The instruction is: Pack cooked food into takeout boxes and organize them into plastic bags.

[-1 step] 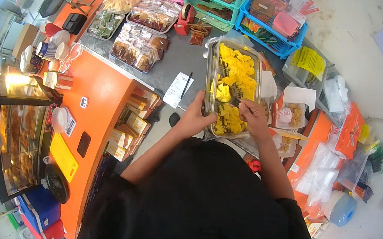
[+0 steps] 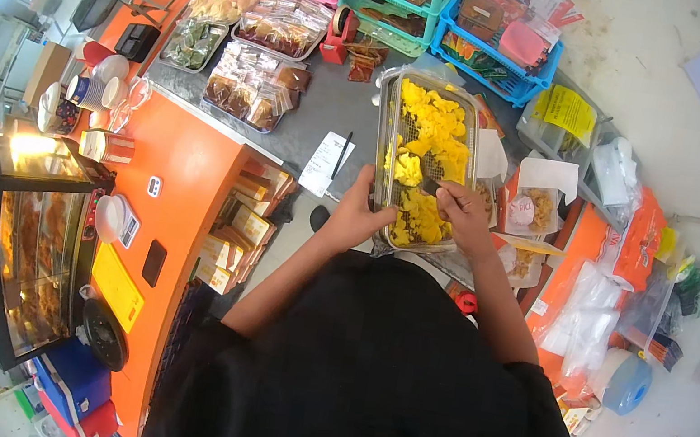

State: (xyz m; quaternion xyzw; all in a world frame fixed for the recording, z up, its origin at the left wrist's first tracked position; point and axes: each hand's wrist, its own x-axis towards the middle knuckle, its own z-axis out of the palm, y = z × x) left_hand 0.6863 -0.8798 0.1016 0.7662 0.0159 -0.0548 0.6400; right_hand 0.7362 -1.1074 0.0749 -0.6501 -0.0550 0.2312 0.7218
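A clear-rimmed rectangular tray [image 2: 385, 142] on the grey counter holds yellow food like scrambled egg [image 2: 434, 122], with bare mesh-like bottom showing in its middle. My left hand [image 2: 357, 218] is closed on the tray's near left edge, thumb over the rim. Over the tray's right side, my right hand [image 2: 464, 216] grips a dark utensil [image 2: 431, 187]; its working end is partly hidden, so I cannot tell its exact kind. Just right of the tray stand open paper boxes [image 2: 527, 208] with brownish food inside.
A receipt [image 2: 323, 164] with a pen [image 2: 342, 155] lies left of the tray. Trays of packed sauces [image 2: 246, 97] stand farther left. Pink and green stacked racks [image 2: 385, 0] and a blue basket [image 2: 517, 88] line the back. A lit food warmer [image 2: 29, 250] is at far left.
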